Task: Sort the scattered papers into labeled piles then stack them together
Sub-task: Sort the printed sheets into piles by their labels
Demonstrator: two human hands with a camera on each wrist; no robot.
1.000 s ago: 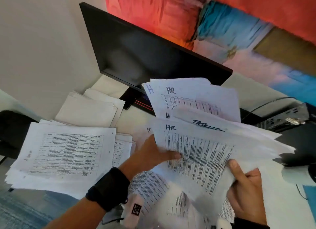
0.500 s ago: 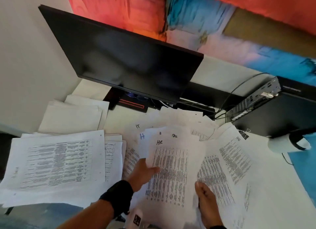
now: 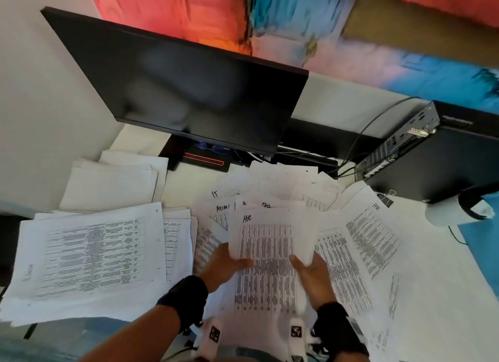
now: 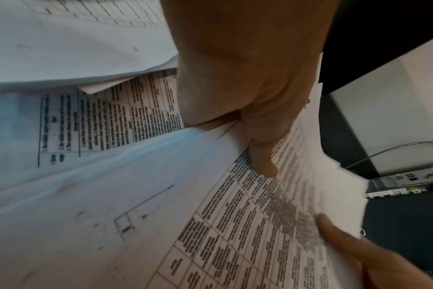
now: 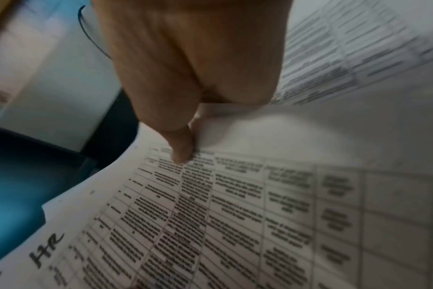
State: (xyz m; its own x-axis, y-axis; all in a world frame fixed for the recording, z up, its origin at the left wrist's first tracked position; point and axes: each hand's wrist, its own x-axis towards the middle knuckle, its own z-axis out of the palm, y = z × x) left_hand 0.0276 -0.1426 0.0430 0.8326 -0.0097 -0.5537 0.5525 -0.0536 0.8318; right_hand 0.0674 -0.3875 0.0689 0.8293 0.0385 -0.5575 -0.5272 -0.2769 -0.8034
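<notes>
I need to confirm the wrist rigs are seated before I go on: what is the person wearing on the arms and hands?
Both forearms are bare, with no sleeves or gloves. The left hand and right hand each follow a wide black wrist strap. A white block bearing a black square marker sits beside each strap. No cables are clearly visible.

monitor (image 3: 189, 91) dark | desktop computer (image 3: 421, 162) right | binder clip (image 3: 387, 198)
</notes>
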